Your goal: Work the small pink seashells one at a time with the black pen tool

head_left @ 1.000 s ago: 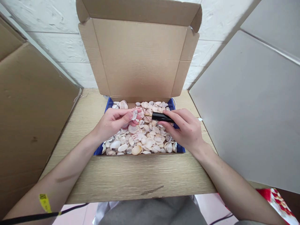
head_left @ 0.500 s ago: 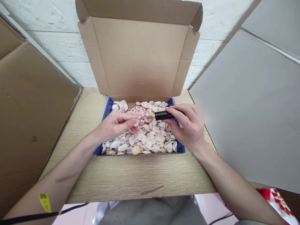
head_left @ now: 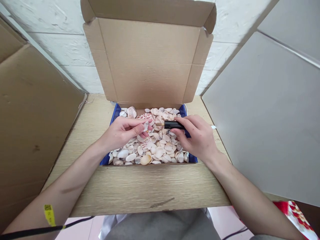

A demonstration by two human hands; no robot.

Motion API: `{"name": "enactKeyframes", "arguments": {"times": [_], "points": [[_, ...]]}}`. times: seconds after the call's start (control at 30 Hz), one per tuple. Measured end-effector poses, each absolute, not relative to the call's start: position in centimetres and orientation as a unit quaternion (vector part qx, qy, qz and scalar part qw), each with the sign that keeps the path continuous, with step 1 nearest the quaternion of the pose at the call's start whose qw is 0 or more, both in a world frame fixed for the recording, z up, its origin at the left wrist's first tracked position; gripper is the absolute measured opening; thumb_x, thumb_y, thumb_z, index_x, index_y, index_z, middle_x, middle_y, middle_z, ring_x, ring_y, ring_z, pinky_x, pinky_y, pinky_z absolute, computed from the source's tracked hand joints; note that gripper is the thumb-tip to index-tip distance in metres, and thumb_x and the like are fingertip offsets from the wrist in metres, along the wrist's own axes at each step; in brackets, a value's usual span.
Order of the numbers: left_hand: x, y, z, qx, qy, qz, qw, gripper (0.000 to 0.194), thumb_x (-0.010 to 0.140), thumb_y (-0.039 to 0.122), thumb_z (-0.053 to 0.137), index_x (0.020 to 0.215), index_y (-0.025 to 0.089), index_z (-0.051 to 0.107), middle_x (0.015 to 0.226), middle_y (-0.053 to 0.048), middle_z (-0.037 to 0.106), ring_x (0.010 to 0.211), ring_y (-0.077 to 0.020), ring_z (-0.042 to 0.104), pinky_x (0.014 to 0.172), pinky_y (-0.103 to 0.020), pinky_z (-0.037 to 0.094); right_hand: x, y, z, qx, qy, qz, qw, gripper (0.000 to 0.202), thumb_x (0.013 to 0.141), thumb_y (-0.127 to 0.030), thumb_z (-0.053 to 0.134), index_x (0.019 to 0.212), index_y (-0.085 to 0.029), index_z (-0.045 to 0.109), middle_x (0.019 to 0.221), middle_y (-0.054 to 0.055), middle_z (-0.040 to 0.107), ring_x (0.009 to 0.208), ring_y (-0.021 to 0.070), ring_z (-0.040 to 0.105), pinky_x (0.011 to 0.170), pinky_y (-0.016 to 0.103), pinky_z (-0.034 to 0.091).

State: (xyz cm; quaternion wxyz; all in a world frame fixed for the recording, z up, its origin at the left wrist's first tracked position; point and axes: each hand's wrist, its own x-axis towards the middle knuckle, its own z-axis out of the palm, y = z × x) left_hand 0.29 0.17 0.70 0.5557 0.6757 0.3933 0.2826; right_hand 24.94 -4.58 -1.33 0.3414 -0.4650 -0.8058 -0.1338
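Observation:
Between the thumb and fingers of my left hand (head_left: 125, 132) is a small whitish shell (head_left: 146, 126), partly covered by the fingertips. My right hand (head_left: 196, 135) grips a black mini hand drill (head_left: 172, 124), which lies level with its brass-coloured tip toward the shell. Whether the fine bit touches the shell I cannot tell. Both hands are over an open cardboard box (head_left: 147, 66) with blue side walls. Many loose seashells (head_left: 160, 151), white, cream and pinkish, fill the box below them.
The box stands on a light wooden table (head_left: 150, 186) against a white wall (head_left: 62, 50). Cardboard (head_left: 32, 110) rises at the left and a grey-white panel (head_left: 270, 116) at the right. A black cable (head_left: 32, 231) with a yellow tag crosses near my left forearm.
My right hand has turned slightly and shifted a little left and down with the drill. The shell in my left hand has tilted and moved slightly.

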Motion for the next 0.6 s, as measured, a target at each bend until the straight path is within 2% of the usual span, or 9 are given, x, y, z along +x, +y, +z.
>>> {"name": "enactKeyframes", "arguments": {"times": [0.17, 0.37, 0.47, 0.6], "points": [[0.16, 0.37, 0.54, 0.670, 0.391, 0.240, 0.583, 0.033, 0.078, 0.050, 0.065, 0.077, 0.019, 0.077, 0.081, -0.008, 0.076, 0.062, -0.0180, 0.069, 0.063, -0.029, 0.059, 25.03, -4.72, -0.67, -0.415, -0.794, -0.226, 0.382, 0.035, 0.084, -0.021, 0.067, 0.117, -0.025, 0.057, 0.095, 0.006, 0.067, 0.085, 0.0196, 0.059, 0.074, 0.034, 0.051], [0.06, 0.48, 0.34, 0.677, 0.371, 0.207, 0.601, 0.030, 0.078, 0.044, 0.067, 0.082, 0.016, 0.077, 0.083, -0.009, 0.077, 0.064, -0.0183, 0.070, 0.063, -0.030, 0.058, 25.03, -4.90, -0.63, -0.404, -0.788, -0.245, 0.395, 0.046, 0.082, -0.013, 0.065, 0.122, -0.033, 0.054, 0.099, 0.004, 0.067, 0.091, 0.0210, 0.061, 0.077, 0.035, 0.052], [-0.01, 0.42, 0.34, 0.678, 0.362, 0.207, 0.605, 0.028, 0.078, 0.042, 0.068, 0.085, 0.017, 0.078, 0.081, -0.010, 0.076, 0.066, -0.0197, 0.070, 0.063, -0.030, 0.058, 25.12, -4.73, -0.76, -0.407, -0.784, -0.245, 0.401, 0.046, 0.082, -0.012, 0.064, 0.121, -0.033, 0.054, 0.099, 0.004, 0.067, 0.093, 0.0217, 0.061, 0.078, 0.036, 0.053], [-0.12, 0.30, 0.60, 0.658, 0.353, 0.226, 0.625, 0.028, 0.076, 0.040, 0.070, 0.094, 0.019, 0.078, 0.084, -0.010, 0.077, 0.064, -0.0191, 0.070, 0.062, -0.031, 0.058, 25.23, -4.57, -0.73, -0.411, -0.789, -0.218, 0.401, 0.037, 0.083, -0.019, 0.066, 0.118, -0.025, 0.057, 0.096, 0.007, 0.067, 0.088, 0.0216, 0.061, 0.076, 0.036, 0.052]]}}
